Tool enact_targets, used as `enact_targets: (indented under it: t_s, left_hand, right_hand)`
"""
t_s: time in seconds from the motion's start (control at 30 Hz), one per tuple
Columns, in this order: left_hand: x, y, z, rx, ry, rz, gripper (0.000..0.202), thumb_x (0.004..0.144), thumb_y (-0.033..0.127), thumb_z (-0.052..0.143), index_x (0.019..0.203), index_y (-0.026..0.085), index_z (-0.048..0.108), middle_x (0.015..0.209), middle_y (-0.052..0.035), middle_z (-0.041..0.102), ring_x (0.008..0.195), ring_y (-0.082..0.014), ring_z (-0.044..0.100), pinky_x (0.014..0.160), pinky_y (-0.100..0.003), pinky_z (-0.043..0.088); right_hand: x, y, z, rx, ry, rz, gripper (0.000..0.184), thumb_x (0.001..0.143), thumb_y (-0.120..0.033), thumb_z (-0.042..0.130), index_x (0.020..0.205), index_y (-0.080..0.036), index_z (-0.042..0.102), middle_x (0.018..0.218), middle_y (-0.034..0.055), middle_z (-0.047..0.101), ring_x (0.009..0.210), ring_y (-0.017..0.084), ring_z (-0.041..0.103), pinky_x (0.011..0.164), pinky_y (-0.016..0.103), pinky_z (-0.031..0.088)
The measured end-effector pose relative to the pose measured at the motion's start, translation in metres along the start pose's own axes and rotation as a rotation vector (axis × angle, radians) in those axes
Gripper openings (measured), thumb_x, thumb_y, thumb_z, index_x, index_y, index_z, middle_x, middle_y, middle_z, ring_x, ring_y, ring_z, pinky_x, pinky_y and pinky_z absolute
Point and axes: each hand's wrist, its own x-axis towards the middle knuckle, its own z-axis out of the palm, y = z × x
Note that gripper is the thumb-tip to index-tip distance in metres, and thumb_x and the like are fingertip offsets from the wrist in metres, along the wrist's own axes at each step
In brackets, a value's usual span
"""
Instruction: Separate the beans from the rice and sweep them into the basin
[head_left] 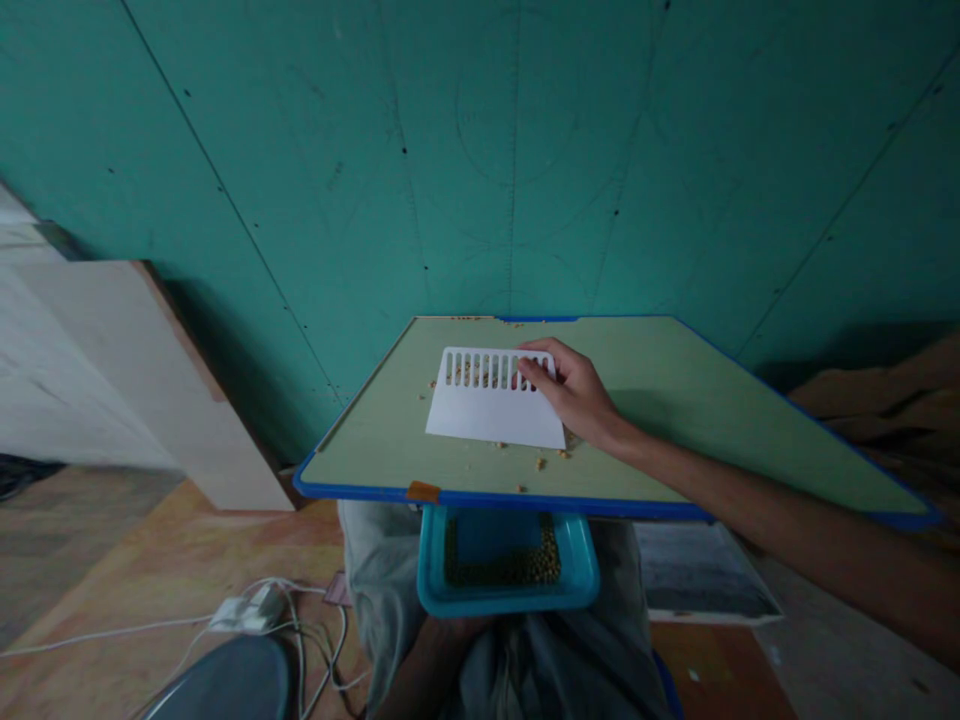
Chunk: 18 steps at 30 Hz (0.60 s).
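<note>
My right hand [571, 388] is closed around the right end of a white scraper [495, 415] with a row of slots along its top, thumb in front and fingers behind. The scraper's long lower edge is at the table top [390, 420], tilted back. Small yellowish beans [540, 463] lie scattered around it and show through the slots. Under the table's near edge, a blue plastic tray [510, 605] sits at my lap with many similar beans [551, 555] in it. My left hand [454, 632] is beneath the tray's near side; its fingers are hidden.
The table has a blue edge [360, 491] with a piece of orange tape [424, 492]. A green wall [510, 150] stands behind it. White cables and a power strip [247, 612] lie on the floor at left, near a grey stool [225, 680]. A pale board [157, 370] leans at left.
</note>
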Motion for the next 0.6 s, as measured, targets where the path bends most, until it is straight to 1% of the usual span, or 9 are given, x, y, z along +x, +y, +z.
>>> enact_targets:
  t_s: [0.13, 0.2, 0.3, 0.37, 0.4, 0.43, 0.47, 0.5, 0.6]
  left_hand:
    - [0.001, -0.004, -0.008, -0.001, -0.028, 0.035, 0.067, 0.082, 0.081, 0.029, 0.128, 0.046, 0.062, 0.142, 0.0143, 0.056, 0.142, -0.0251, 0.040, 0.115, -0.038, 0.037]
    - [0.003, -0.003, -0.009, 0.031, -0.025, 0.025, 0.068, 0.083, 0.082, 0.026, 0.128, 0.046, 0.062, 0.142, 0.0132, 0.055, 0.140, -0.0259, 0.042, 0.114, -0.040, 0.039]
    - [0.001, 0.001, -0.005, 0.132, 0.019, -0.001, 0.088, 0.081, 0.084, 0.008, 0.145, 0.038, 0.047, 0.152, 0.0026, 0.046, 0.135, -0.0292, 0.049, 0.112, -0.050, 0.040]
    - [-0.008, 0.003, -0.001, 0.247, 0.086, -0.005, 0.093, 0.080, 0.085, 0.010, 0.149, 0.030, 0.042, 0.152, -0.0075, 0.046, 0.131, -0.0308, 0.052, 0.111, -0.055, 0.039]
    - [-0.016, 0.004, 0.000, 0.320, 0.127, -0.011, 0.093, 0.081, 0.086, 0.016, 0.146, 0.027, 0.046, 0.147, -0.0122, 0.051, 0.128, -0.0312, 0.054, 0.110, -0.056, 0.039]
    - [-0.025, 0.004, 0.001, 0.401, 0.172, -0.009, 0.081, 0.085, 0.078, 0.033, 0.141, 0.022, 0.052, 0.142, -0.0136, 0.056, 0.128, -0.0318, 0.054, 0.110, -0.057, 0.038]
    - [-0.034, 0.004, 0.002, 0.482, 0.213, -0.012, 0.067, 0.087, 0.068, 0.048, 0.134, 0.021, 0.058, 0.138, -0.0134, 0.058, 0.129, -0.0308, 0.053, 0.111, -0.055, 0.037]
    - [-0.042, 0.003, 0.002, 0.557, 0.252, -0.014, 0.056, 0.087, 0.060, 0.056, 0.127, 0.021, 0.062, 0.135, -0.0118, 0.060, 0.129, -0.0305, 0.052, 0.111, -0.053, 0.037]
    - [-0.057, 0.002, 0.005, 0.724, 0.325, -0.019, 0.040, 0.087, 0.045, 0.063, 0.118, 0.020, 0.066, 0.131, -0.0102, 0.062, 0.127, -0.0279, 0.054, 0.110, -0.051, 0.039]
  right_hand:
    - [-0.001, -0.003, 0.001, 0.025, -0.026, 0.026, 0.033, 0.087, -0.047, 0.064, 0.107, -0.020, 0.066, 0.083, 0.0030, 0.069, 0.069, 0.015, 0.060, 0.056, 0.027, 0.042]
    - [-0.001, -0.003, 0.001, 0.037, -0.039, 0.036, 0.034, 0.087, -0.046, 0.064, 0.108, -0.020, 0.066, 0.084, 0.0031, 0.069, 0.068, 0.015, 0.060, 0.055, 0.026, 0.042]
    - [-0.001, -0.004, 0.002, 0.049, -0.049, 0.036, 0.034, 0.087, -0.046, 0.065, 0.108, -0.020, 0.066, 0.083, 0.0026, 0.069, 0.068, 0.014, 0.059, 0.056, 0.026, 0.042]
    - [-0.001, -0.005, 0.002, 0.061, -0.053, 0.036, 0.033, 0.087, -0.046, 0.065, 0.108, -0.020, 0.066, 0.081, 0.0019, 0.068, 0.066, 0.014, 0.059, 0.056, 0.026, 0.042]
    - [-0.002, -0.006, 0.002, 0.070, -0.057, 0.037, 0.033, 0.087, -0.046, 0.065, 0.107, -0.020, 0.066, 0.080, 0.0015, 0.068, 0.066, 0.013, 0.059, 0.056, 0.026, 0.042]
    - [-0.002, -0.006, 0.002, 0.081, -0.063, 0.039, 0.032, 0.087, -0.046, 0.066, 0.106, -0.020, 0.066, 0.080, 0.0013, 0.068, 0.065, 0.013, 0.059, 0.056, 0.026, 0.042]
    - [-0.003, -0.007, 0.002, 0.091, -0.070, 0.040, 0.032, 0.086, -0.046, 0.066, 0.106, -0.020, 0.066, 0.079, 0.0012, 0.067, 0.065, 0.013, 0.059, 0.056, 0.026, 0.043]
    - [-0.003, -0.007, 0.002, 0.102, -0.078, 0.042, 0.032, 0.086, -0.046, 0.066, 0.106, -0.020, 0.065, 0.079, 0.0012, 0.068, 0.066, 0.014, 0.059, 0.056, 0.026, 0.043]
    - [-0.004, -0.008, 0.004, 0.131, -0.106, 0.052, 0.032, 0.086, -0.046, 0.066, 0.106, -0.021, 0.065, 0.079, 0.0011, 0.068, 0.067, 0.014, 0.061, 0.056, 0.026, 0.044]
